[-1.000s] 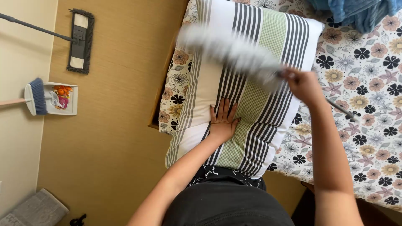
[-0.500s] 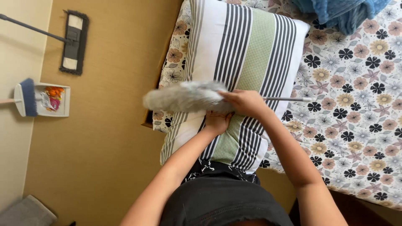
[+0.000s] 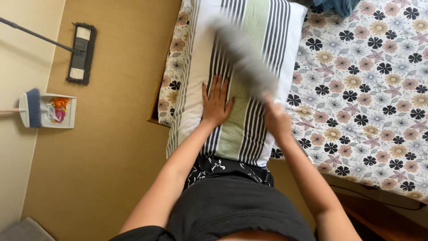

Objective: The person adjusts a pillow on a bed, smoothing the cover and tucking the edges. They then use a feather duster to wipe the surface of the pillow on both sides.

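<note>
Up from the right hand [image 3: 276,119], its grip closed round the handle, a grey feather duster [image 3: 244,58] blurs across the striped pillow [image 3: 249,27] on the flowered bed [image 3: 365,89]; just left of that grip the left hand [image 3: 217,101] lies flat, fingers spread, on the pillow
</note>
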